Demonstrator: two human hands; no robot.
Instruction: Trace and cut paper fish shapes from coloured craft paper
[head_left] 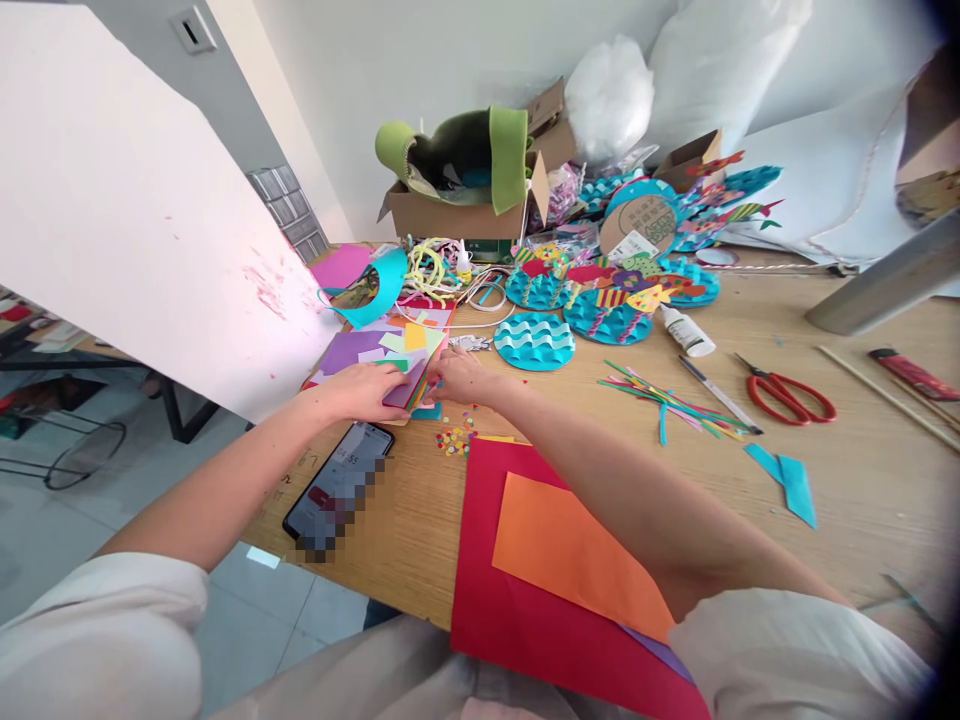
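Observation:
A pile of coloured paper [349,350] lies at the table's left end, with loose scraps in purple, green and yellow on top. My left hand [373,391] rests on the pile's near edge, its fingers on the upper sheets. At the right edge of the same pile is my right hand [459,378], its fingers bent against the sheet edges; what lies between them is too small to make out. Below my right forearm, a red sheet [480,600] carries an orange sheet [577,540]. Small coloured dots [456,437] are scattered near my right hand.
A phone [341,485] lies near the front left edge. Blue wavy discs [534,342], a glue bottle [688,332], paper strips [667,400], a pen [718,393] and red scissors [791,395] are to the right. A cardboard box [457,217] stands behind.

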